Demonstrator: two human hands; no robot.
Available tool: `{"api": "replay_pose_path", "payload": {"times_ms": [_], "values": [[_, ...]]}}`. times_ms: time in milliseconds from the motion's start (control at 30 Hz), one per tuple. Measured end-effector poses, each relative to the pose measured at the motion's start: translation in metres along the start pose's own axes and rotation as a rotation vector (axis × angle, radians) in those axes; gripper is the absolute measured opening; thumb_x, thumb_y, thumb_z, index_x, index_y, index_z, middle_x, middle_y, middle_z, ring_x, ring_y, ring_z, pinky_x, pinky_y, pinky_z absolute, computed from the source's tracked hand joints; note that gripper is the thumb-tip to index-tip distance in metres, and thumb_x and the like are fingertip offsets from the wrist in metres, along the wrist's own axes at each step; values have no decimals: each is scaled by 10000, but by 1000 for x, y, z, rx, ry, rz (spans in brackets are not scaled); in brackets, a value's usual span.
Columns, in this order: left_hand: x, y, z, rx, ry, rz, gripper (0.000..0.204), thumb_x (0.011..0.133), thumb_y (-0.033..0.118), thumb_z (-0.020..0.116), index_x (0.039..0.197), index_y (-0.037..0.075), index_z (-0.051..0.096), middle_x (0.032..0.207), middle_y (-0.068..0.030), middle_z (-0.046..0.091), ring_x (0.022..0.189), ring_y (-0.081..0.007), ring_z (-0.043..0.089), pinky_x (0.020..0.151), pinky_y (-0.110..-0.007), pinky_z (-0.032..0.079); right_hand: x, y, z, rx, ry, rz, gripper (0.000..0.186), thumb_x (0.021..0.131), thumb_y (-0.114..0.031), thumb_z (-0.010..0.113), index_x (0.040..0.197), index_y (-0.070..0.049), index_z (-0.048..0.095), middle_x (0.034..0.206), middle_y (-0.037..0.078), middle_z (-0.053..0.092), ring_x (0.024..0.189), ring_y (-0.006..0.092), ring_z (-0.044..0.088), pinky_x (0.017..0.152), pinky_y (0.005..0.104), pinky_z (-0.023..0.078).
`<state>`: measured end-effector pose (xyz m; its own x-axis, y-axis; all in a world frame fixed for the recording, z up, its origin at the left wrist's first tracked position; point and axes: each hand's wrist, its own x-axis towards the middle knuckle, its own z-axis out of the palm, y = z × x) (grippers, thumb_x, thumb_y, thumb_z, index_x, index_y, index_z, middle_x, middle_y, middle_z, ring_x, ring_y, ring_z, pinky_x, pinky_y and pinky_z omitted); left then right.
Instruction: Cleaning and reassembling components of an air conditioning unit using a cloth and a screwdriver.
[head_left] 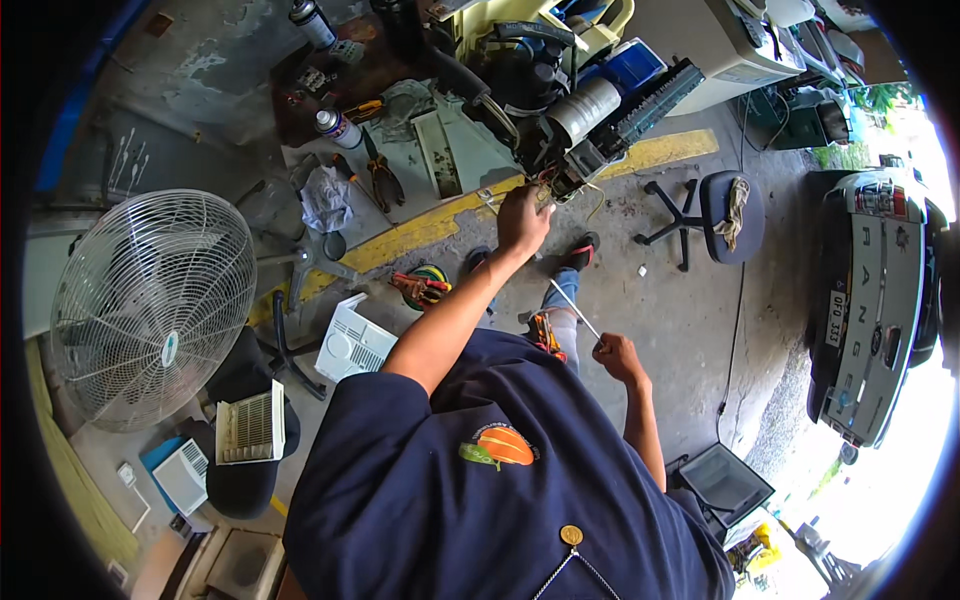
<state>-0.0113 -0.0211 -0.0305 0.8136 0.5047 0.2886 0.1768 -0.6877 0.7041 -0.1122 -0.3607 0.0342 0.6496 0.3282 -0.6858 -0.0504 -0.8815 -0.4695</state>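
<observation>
At the near end of a partly dismantled machine (588, 112), my left hand (525, 220) is closed, with its fingertips among wires and small parts. What exactly they grip is too small to make out. The machine has a pale metal cylinder and a long dark ribbed piece, and it lies on the raised ledge in front of me. My right hand (620, 357) is lower and to the right, away from the machine. It is wrapped round a long-shafted screwdriver (576, 308); the handle is hidden in the fist and the shaft points up and left.
Pliers (383, 182) and a spray can (338, 128) lie on the ledge. Red-handled tools (420, 288) sit below it. To the left stands a large fan (155, 305) near white louvred covers (355, 342). An office chair (730, 215) and a parked pickup (868, 315) are right.
</observation>
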Motion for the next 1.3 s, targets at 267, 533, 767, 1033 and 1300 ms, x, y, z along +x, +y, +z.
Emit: {"api": "replay_pose_path", "payload": {"times_ms": [267, 533, 767, 1033, 1300], "values": [[3, 4, 5, -396, -62, -294, 91, 930, 85, 735, 950, -3, 743, 813, -106, 746, 656, -255, 647, 660, -348, 547, -13, 18, 53, 216, 107, 76, 142, 830, -135, 753, 838, 5, 728, 714, 135, 684, 624, 271, 600, 640, 388, 510], [2, 12, 19, -762, 85, -493, 60, 882, -22, 693, 913, 25, 715, 757, -76, 721, 697, -227, 680, 677, -350, 530, -6, 17, 45, 203, 129, 90, 154, 841, -140, 754, 856, 12, 737, 718, 126, 690, 622, 253, 598, 636, 376, 507], [8, 21, 32, -484, 228, -483, 203, 839, 19, 776, 1006, 44, 665, 772, -68, 718, 665, -213, 671, 636, -354, 527, -6, 16, 28, 216, 202, 139, 165, 849, -146, 752, 868, 17, 739, 723, 118, 697, 623, 236, 599, 633, 365, 503], [28, 11, 13, -181, 24, -575, 287, 808, 60, 787, 1035, 71, 612, 863, -107, 742, 719, -300, 698, 659, -408, 537, -13, 22, 42, 244, 220, 179, 177, 860, -151, 748, 875, 25, 738, 726, 107, 700, 624, 226, 597, 631, 354, 494], [2, -39, 10, -212, 0, -77, 193, 882, 83, 717, 1054, 56, 634, 843, -110, 682, 781, -347, 682, 690, -463, 538, -14, 23, 51, 271, 205, 187, 189, 870, -161, 758, 862, 25, 726, 696, 97, 669, 609, 217, 573, 615, 354, 478]]}}
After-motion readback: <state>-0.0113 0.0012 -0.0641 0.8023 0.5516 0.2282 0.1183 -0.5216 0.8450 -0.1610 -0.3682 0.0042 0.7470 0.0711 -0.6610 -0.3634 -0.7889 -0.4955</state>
